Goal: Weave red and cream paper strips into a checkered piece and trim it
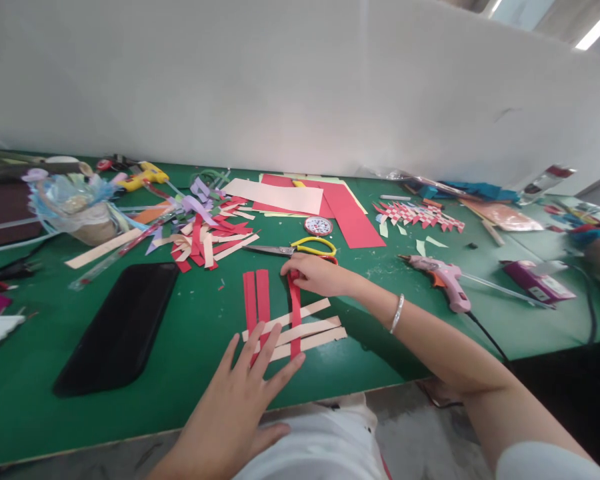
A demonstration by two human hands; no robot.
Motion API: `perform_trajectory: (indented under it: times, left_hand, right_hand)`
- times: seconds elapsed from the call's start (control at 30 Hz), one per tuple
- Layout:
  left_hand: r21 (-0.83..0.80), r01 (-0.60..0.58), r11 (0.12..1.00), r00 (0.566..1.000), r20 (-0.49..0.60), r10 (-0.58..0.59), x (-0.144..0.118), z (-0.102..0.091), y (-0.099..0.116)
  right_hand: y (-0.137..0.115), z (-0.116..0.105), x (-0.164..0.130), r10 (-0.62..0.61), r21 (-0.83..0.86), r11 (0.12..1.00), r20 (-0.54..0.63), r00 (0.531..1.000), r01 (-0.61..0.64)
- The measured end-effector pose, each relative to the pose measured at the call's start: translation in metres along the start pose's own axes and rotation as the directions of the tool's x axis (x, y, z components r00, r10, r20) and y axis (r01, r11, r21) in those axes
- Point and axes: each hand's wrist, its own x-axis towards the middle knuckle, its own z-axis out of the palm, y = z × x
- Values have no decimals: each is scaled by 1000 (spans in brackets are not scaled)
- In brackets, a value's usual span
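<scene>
While right hand (316, 273) pinches strip (295, 308), box label (541, 291), blurred

The left hand (237, 390) is palm down on the near side of the scissors (280, 251), fingers spread and angled toward them. Just in front of the scissors, the right hand (314, 274) curls its fingers in a pinch, its forearm (440, 345) slanting back rightward from them.
</scene>
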Motion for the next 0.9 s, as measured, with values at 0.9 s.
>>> perform_trajectory:
  times: [0.9]
  left_hand:
    - [10, 14, 1000, 999, -45, -14, 0, -3, 0]
  right_hand:
    - [12, -8, 7, 23, 348, 937, -8, 1000, -19]
